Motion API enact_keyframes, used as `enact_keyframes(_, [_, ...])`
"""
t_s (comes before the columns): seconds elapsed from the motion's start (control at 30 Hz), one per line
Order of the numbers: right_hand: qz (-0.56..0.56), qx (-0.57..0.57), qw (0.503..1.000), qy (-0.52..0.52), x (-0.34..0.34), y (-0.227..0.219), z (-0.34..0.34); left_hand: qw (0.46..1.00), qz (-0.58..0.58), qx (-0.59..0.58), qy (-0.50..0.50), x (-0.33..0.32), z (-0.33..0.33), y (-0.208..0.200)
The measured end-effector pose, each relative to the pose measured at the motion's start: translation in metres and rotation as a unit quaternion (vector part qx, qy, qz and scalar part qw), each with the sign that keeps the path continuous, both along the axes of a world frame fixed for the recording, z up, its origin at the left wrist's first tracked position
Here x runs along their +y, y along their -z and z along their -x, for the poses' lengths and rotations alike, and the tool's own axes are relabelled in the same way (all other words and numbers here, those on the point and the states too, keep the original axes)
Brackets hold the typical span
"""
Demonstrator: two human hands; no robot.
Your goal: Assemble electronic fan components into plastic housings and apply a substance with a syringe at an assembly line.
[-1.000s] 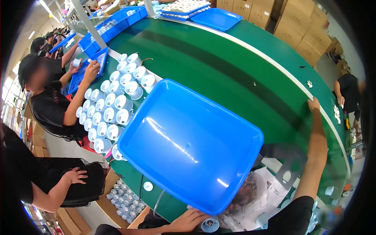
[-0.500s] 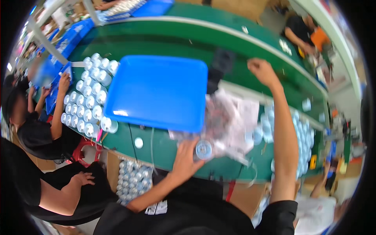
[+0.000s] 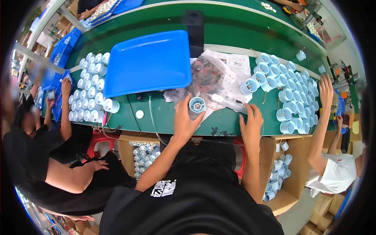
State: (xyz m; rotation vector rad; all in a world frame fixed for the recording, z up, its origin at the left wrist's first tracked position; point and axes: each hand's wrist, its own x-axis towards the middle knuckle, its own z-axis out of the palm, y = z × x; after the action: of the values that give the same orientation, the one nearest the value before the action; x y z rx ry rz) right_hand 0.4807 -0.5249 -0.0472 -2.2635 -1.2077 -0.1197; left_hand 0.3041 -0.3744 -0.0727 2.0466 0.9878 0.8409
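Note:
My left hand [image 3: 186, 121] is wrapped round a light blue, cup-shaped plastic housing [image 3: 197, 105], its mouth facing up and small metal parts and spokes showing inside. My right hand [image 3: 252, 121] hovers over the table's near edge, thumb and fingers apart, with nothing between them. Close to its fingertips lies a clear tube-shaped tool with a white tip [image 3: 225, 100]; whether they touch I cannot tell. Beneath the tool are white paper sheets [image 3: 239, 64] and a clear plastic bag [image 3: 209, 74] of reddish-dark small parts.
A blue tray [image 3: 149, 64] sits behind my left hand. Rows of white-topped cups [image 3: 88, 92] stand left, open blue housings [image 3: 293, 92] right. A black block [image 3: 194, 33] stands behind the bag. Cardboard boxes [image 3: 288, 196] hold more housings below. Co-workers sit on both sides.
My right hand has come down from the far right of the table to beside the clear tool. My left hand keeps its hold on the housing. The view has shifted.

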Motion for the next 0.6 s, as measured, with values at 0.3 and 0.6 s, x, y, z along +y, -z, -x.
enact_keyframes(0.3, [0.002, -0.099, 0.995, 0.023, 0.015, 0.010, -0.012, 0.997, -0.064, -0.033, 0.007, 0.001, 0.006, 0.001])
enact_keyframes(0.6, [-0.051, -0.052, 0.996, 0.049, 0.065, 0.006, 0.003, 0.994, -0.082, -0.067, -0.014, 0.003, 0.002, 0.011])
